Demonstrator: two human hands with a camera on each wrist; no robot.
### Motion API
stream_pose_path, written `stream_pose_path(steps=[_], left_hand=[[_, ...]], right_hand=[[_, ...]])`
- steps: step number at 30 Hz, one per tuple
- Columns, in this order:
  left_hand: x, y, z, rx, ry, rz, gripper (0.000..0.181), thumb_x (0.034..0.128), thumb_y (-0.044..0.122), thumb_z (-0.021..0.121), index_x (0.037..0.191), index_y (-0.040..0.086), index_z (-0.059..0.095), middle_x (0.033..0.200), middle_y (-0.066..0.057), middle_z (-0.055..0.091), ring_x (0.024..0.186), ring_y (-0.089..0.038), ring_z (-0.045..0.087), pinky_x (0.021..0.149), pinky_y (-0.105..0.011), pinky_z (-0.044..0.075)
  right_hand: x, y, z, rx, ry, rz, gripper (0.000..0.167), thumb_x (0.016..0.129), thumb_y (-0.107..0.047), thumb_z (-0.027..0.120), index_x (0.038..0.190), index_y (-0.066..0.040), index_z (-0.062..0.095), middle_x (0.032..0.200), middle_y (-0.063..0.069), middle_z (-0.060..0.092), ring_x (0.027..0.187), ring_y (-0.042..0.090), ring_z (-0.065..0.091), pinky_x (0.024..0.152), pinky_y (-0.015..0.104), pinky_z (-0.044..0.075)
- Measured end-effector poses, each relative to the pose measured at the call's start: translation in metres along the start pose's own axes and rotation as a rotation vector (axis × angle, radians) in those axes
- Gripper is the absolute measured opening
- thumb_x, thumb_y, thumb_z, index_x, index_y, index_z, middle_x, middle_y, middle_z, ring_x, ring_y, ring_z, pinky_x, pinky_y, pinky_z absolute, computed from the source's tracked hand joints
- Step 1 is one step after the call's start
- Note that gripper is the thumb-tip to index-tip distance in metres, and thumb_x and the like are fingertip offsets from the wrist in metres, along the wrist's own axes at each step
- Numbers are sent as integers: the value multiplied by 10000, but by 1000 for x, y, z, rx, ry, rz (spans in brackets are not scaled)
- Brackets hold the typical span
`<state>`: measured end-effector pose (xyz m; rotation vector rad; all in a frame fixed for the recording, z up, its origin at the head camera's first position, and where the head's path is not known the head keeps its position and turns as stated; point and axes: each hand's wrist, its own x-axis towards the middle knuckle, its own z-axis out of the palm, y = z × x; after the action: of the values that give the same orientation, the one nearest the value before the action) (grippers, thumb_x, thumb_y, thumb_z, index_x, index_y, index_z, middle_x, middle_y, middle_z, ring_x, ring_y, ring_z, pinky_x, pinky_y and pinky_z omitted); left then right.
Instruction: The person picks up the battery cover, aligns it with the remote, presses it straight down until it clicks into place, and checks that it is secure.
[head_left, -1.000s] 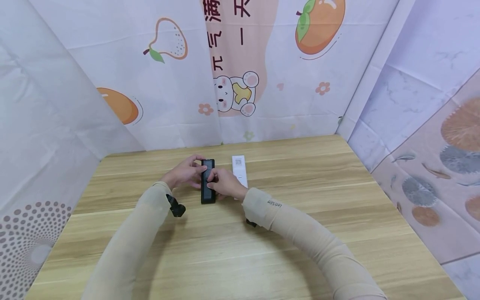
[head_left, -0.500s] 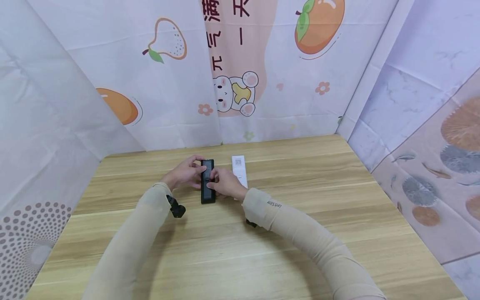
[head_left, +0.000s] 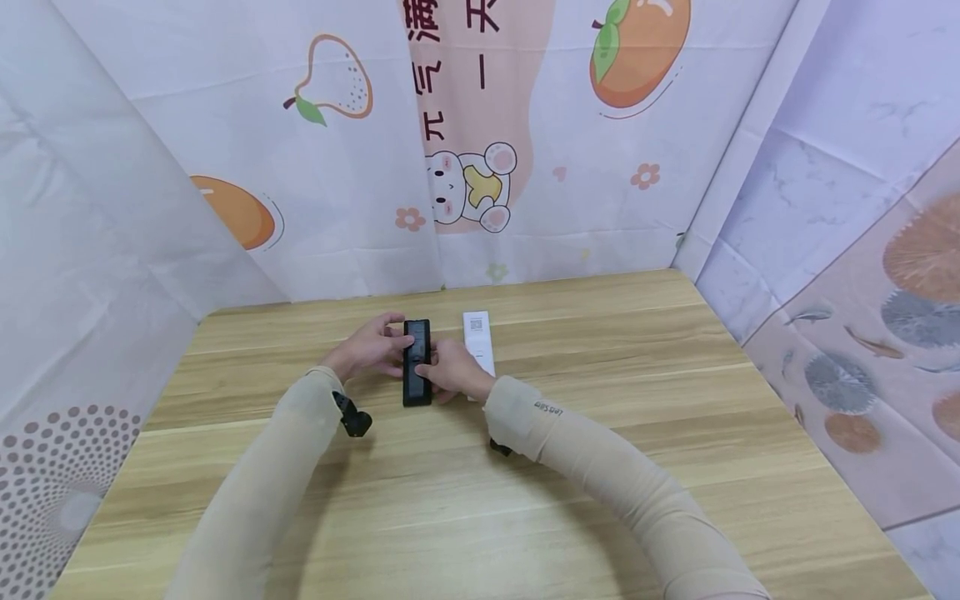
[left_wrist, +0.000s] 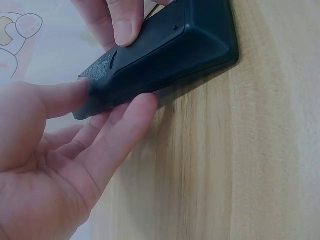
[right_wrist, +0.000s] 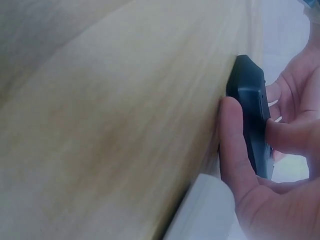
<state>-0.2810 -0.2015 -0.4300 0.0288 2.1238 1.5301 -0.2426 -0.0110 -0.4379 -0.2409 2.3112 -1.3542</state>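
A black remote control (head_left: 417, 392) lies with its back facing up, showing a battery cover (left_wrist: 150, 42) and a small printed label. My left hand (head_left: 372, 346) grips its far end from the left, thumb on the back and fingers along the side and underneath. On the near half, my right hand (head_left: 453, 367) presses its thumb on the battery cover, with its fingers around the right side. In the right wrist view, one right finger (right_wrist: 232, 130) lies along the side of the remote. Inside the battery compartment nothing can be seen.
A slim white object with a QR code (head_left: 476, 324) lies just right of the right hand, partly covered by it; its end looks rounded in the right wrist view. The wooden table (head_left: 420, 500) meets a printed curtain (head_left: 360, 258) at the back.
My right index finger has moved off the back of the remote to its right side, while the thumb stays on the cover. The remote has shifted very slightly; my left hand holds its place.
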Motion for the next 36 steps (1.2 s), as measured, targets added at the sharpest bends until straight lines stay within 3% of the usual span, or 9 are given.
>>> stream_pose_path(steps=[10, 18, 30, 36], left_hand=[[1, -2, 0, 27, 3, 15, 581, 1064, 90, 520, 1559, -18, 235, 1436, -298, 433, 1154, -418, 604, 850, -470, 603], [3, -3, 3, 28, 10, -4, 589, 1062, 68, 516, 1564, -24, 221, 1474, -301, 428, 1167, -413, 600, 828, -454, 610], [3, -1, 7, 24, 22, -51, 664, 1004, 9, 610, 1533, -102, 223, 1483, -306, 376, 1235, -394, 530, 834, -418, 611], [3, -1, 9, 66, 15, -53, 597, 1008, 3, 602, 1507, -112, 295, 1417, -304, 449, 1153, -356, 588, 820, -411, 615]], right_hand=[[-3, 2, 0, 60, -48, -21, 429, 1001, -83, 634, 1410, -35, 510, 1016, 113, 658, 748, 257, 681, 586, 389, 625], [-3, 5, 0, 44, -54, -13, 427, 992, -79, 639, 1398, -17, 520, 1068, 126, 650, 746, 247, 680, 588, 376, 624], [-2, 6, 1, -6, -33, -13, 352, 994, -75, 647, 1327, 1, 562, 1006, 101, 630, 737, 226, 687, 571, 337, 619], [-2, 5, 2, -50, -27, -20, 296, 999, -80, 644, 1271, 24, 592, 970, 96, 617, 714, 205, 691, 577, 316, 618]])
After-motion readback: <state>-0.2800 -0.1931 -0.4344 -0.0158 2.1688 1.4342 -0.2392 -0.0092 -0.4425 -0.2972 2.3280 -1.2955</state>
